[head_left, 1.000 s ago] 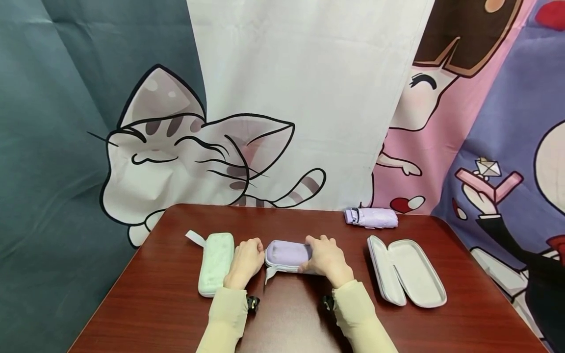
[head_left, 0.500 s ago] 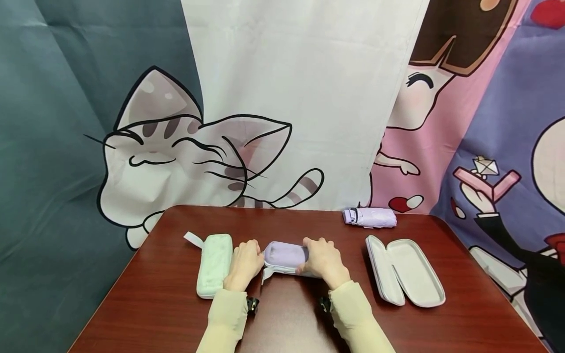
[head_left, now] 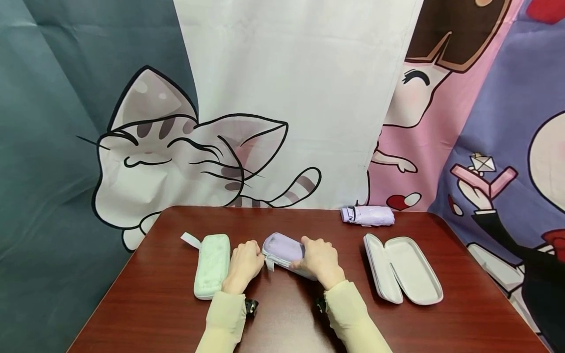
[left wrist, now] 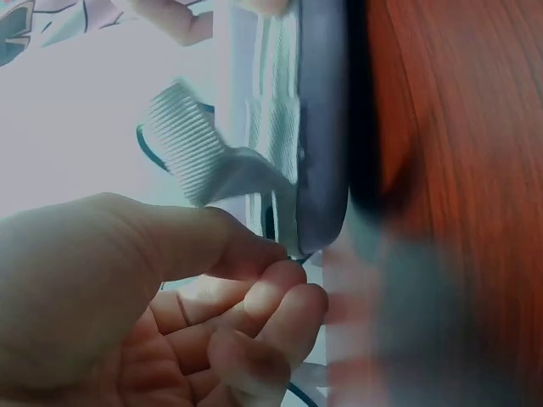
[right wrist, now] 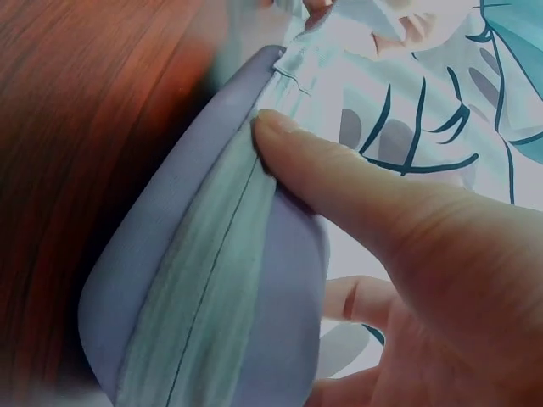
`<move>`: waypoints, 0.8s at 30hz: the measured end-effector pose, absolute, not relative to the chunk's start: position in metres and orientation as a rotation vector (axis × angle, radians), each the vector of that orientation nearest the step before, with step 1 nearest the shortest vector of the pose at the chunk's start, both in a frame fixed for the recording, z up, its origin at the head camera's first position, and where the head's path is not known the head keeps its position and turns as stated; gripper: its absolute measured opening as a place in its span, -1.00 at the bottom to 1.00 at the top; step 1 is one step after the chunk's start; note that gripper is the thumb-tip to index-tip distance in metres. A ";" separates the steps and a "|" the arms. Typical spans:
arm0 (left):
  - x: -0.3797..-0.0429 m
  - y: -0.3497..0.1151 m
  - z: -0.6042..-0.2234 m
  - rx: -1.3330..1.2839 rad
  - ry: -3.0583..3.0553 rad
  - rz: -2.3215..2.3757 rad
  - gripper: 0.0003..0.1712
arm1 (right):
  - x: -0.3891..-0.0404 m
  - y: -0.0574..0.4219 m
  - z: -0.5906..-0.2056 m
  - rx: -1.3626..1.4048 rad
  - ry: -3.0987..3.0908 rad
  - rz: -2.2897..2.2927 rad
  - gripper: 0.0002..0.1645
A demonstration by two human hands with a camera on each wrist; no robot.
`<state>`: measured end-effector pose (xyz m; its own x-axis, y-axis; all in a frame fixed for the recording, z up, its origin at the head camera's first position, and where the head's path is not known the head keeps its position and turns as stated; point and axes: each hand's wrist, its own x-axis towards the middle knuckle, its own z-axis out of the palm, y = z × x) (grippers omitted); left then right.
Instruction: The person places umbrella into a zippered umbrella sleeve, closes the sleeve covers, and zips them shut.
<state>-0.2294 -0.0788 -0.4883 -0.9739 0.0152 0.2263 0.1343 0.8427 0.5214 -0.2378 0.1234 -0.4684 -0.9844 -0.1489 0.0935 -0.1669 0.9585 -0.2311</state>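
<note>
A purple zippered pencil case [head_left: 284,249] lies at an angle on the table between both hands. My right hand [head_left: 321,260] grips its right end from above; in the right wrist view the thumb [right wrist: 297,157] lies along the pale zipper band [right wrist: 212,271]. At the left end, my left hand [head_left: 245,262] pinches thumb and fingertips together at the corner where the zipper runs, on what looks like the zipper pull, mostly hidden by the fingers. A ribbed fabric tab [left wrist: 191,144] sticks out beside the left thumb. The zipper looks closed along the visible side.
A mint-green case [head_left: 212,267] with a white loop [head_left: 191,239] lies just left of my left hand. On the right, a white-lined case [head_left: 412,269] lies spread open. A folded lilac umbrella [head_left: 368,215] rests at the table's [head_left: 145,304] back edge, before a printed curtain.
The purple pencil case has turned, its left end swinging away from me and its right end nearer. Both hands stay at their ends of it.
</note>
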 end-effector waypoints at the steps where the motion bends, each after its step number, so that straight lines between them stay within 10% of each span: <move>1: -0.230 -0.079 -0.488 -0.112 -2.817 -0.827 -0.67 | -0.238 0.123 -0.468 0.244 -3.032 0.362 -0.25; 24: -0.236 -0.071 -0.495 -0.111 -2.813 -0.947 -0.81 | -0.242 0.132 -0.467 0.339 -3.103 0.564 -0.18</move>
<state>-0.2363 -0.0711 -0.4950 -0.9826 0.0161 0.1848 0.1245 0.7955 0.5930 -0.2415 0.1322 -0.4673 -0.9767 -0.2145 0.0080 -0.2036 0.9140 -0.3510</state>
